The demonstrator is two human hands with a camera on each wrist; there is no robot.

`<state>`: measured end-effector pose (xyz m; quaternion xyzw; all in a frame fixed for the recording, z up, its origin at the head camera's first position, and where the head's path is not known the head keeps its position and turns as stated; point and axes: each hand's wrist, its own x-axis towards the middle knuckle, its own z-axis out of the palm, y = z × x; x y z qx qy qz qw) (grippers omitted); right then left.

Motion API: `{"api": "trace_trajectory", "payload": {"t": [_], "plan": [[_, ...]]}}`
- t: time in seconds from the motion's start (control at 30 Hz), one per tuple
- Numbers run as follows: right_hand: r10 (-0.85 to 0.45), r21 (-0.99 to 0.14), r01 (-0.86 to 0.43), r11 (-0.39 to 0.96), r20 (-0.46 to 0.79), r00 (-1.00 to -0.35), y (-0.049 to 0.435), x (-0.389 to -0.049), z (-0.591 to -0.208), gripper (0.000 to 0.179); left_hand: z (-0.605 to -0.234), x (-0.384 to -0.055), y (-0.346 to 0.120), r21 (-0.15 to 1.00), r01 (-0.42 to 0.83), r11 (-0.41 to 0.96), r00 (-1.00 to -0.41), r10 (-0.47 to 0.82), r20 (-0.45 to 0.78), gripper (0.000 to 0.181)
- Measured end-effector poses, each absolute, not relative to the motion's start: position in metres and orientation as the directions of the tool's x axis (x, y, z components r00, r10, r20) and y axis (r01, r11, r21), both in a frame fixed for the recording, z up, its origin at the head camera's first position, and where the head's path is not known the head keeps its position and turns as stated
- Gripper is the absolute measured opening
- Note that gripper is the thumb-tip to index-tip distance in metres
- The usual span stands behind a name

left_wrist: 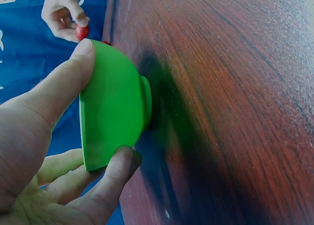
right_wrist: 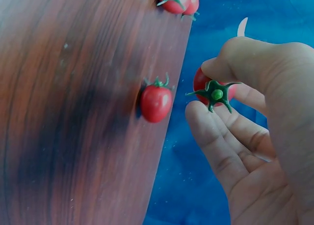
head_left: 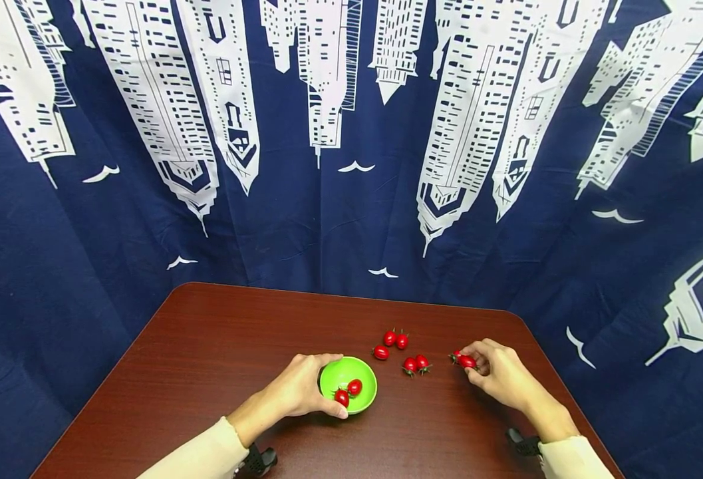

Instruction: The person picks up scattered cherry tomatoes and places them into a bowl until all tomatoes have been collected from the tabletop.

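Note:
My left hand (head_left: 300, 389) grips a small green bowl (left_wrist: 110, 107) by its side, thumb at the rim and fingers spread around the wall. Two cherry tomatoes (head_left: 354, 387) lie inside it, as the head view shows. The bowl's foot is close over the tabletop in the left wrist view. Toward the table's right side, my right hand (head_left: 501, 376) pinches a cherry tomato (right_wrist: 200, 81) between thumb and fingers, its green star-shaped stem facing the right wrist camera. Another cherry tomato (right_wrist: 156, 103) rests on the table just beside that hand.
Between the hands, several more cherry tomatoes (head_left: 410, 366) lie loosely grouped on the dark reddish-brown wooden table (head_left: 207, 346). A navy cloth (head_left: 291, 219) with white building prints hangs behind the table's far edge and along its sides.

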<state>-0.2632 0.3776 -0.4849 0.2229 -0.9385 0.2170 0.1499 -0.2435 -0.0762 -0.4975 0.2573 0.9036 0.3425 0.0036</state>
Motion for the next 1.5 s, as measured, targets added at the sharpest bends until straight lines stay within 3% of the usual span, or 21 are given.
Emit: {"api": "trace_trajectory", "payload": {"t": [1.0, 1.5], "plan": [[-0.460, -0.309, -0.624, 0.717, 0.463, -0.758, 0.330, -0.260, -0.478, 0.034, -0.496, -0.241, -0.076, 0.633, 0.448, 0.631, -0.874, 0.458, 0.161, 0.105], [-0.506, -0.322, -0.654, 0.684, 0.437, -0.744, 0.300, -0.261, -0.474, 0.033, -0.497, -0.241, -0.076, 0.634, 0.450, 0.629, -0.873, 0.461, 0.162, 0.106]]}}
